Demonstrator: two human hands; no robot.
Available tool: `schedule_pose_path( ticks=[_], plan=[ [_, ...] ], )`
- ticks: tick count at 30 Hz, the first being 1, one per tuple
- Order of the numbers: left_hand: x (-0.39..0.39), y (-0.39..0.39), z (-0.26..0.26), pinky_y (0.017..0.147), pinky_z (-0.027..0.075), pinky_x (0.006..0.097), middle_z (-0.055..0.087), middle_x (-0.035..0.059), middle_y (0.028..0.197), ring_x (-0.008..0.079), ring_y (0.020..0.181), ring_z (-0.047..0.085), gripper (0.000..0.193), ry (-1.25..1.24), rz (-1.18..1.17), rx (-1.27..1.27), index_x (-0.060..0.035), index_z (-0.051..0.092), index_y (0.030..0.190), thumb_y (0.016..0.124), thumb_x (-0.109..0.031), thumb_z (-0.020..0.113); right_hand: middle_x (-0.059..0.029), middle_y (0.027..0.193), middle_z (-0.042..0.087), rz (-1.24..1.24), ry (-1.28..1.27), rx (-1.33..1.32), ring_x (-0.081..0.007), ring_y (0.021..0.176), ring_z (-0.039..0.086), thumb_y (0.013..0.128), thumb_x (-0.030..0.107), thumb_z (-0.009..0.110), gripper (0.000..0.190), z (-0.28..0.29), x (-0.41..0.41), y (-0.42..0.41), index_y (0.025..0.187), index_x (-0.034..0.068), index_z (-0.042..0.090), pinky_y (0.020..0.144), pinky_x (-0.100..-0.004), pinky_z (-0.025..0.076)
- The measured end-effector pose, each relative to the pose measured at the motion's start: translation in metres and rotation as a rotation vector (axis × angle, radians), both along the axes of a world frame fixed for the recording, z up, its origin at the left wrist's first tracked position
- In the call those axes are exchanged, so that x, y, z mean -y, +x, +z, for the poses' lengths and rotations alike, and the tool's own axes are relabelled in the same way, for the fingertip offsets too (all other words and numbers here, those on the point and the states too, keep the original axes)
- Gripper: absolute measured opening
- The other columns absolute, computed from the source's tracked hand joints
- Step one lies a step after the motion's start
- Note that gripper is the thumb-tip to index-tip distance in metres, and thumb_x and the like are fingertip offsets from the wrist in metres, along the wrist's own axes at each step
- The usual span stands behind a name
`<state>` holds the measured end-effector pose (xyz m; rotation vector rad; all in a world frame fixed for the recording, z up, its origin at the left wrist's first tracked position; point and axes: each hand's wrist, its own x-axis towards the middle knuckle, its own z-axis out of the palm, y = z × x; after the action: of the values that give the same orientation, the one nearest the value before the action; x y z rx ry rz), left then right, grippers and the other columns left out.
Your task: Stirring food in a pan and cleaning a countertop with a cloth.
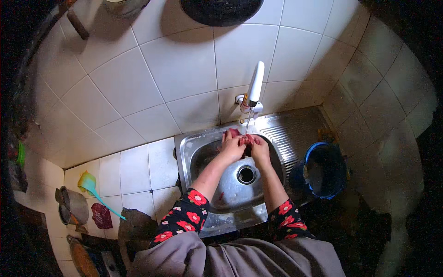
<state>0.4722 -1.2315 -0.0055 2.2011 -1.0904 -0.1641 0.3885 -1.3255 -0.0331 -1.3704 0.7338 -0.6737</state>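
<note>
My left hand (pixel 232 147) and my right hand (pixel 260 149) are close together over the far part of a stainless steel sink (pixel 207 221). Both grip a crumpled, dark red wet thing (pixel 246 139); I cannot tell whether it is cloth or meat. A thin stream of water falls onto it from the white tap (pixel 255 83) on the wall. Just nearer than my hands is the round drain (pixel 246 174). A small red scrap (pixel 221 196) lies on the basin floor, left of the drain. My fingers hide part of what I hold.
Right of the basin, a blue bucket (pixel 316 194) stands by the ribbed drainboard (pixel 277 138). On the white-tiled counter (pixel 135 169) to the left are a ladle-like turquoise scoop (pixel 90 185), a metal pot (pixel 77 207) and a dark red piece (pixel 102 215). A black round pan (pixel 221 12) hangs above.
</note>
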Motion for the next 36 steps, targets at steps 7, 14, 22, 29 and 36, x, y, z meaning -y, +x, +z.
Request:
schedule_pose_path(
  ticks=[7, 14, 22, 29, 36],
  plan=[
    [-0.011, 0.012, 0.047, 0.077, 0.047, 0.0374, 0.062, 0.02, 0.092, 0.0326, 0.087, 0.06, 0.026, -0.342, -0.057, -0.348, -0.0023, 0.057, 0.103, 0.078, -0.009, 0.054, -0.0189, 0.08, 0.063, 0.008, -0.438, -0.374, -0.0323, 0.074, 0.06, 0.084, 0.03, 0.051, 0.033, 0.076, -0.009, -0.008, 0.097, 0.001, 0.06, 0.068, -0.0364, 0.045],
    [-0.029, 0.011, 0.055, 0.077, 0.047, 0.0301, 0.064, 0.0113, 0.091, 0.018, 0.083, 0.061, 0.029, -0.432, -0.079, -0.419, 0.0007, 0.057, 0.104, 0.076, -0.001, 0.053, -0.0236, 0.117, 0.052, 0.025, -0.688, -0.453, -0.0326, 0.11, 0.05, 0.081, 0.022, 0.046, 0.042, 0.056, 0.049, 0.024, 0.114, -0.002, 0.052, 0.095, -0.0353, 0.037],
    [-0.036, 0.008, 0.049, 0.075, 0.047, 0.0263, 0.063, 0.006, 0.089, 0.012, 0.079, 0.058, 0.027, -0.448, -0.083, -0.533, 0.0039, 0.055, 0.103, 0.077, 0.002, 0.052, -0.0292, 0.133, 0.03, 0.199, -0.787, -0.517, -0.0358, 0.126, 0.03, 0.067, 0.014, 0.062, 0.063, -0.018, 0.088, 0.054, 0.124, -0.002, 0.04, 0.102, -0.0354, 0.031],
    [-0.026, 0.013, 0.057, 0.079, 0.046, 0.0277, 0.061, 0.0095, 0.09, 0.0162, 0.086, 0.058, 0.031, -0.396, -0.103, -0.442, 0.0015, 0.054, 0.105, 0.075, -0.004, 0.058, -0.0062, 0.111, 0.055, 0.6, 0.586, 0.344, -0.0169, 0.101, 0.051, 0.09, 0.041, 0.046, 0.048, 0.037, -0.011, 0.004, 0.12, 0.004, 0.048, 0.088, -0.0328, 0.039],
    [-0.014, -0.007, 0.049, 0.1, 0.027, 0.0336, 0.035, 0.011, 0.125, 0.0237, 0.116, 0.037, 0.062, -0.75, -0.127, -0.468, -0.0014, 0.032, 0.125, 0.067, -0.001, 0.052, -0.0048, 0.095, 0.059, 0.289, 0.371, 0.497, -0.0132, 0.082, 0.056, 0.09, 0.035, 0.047, 0.039, 0.116, -0.005, 0.027, 0.111, 0.002, 0.052, 0.072, -0.0289, 0.045]
  ],
)
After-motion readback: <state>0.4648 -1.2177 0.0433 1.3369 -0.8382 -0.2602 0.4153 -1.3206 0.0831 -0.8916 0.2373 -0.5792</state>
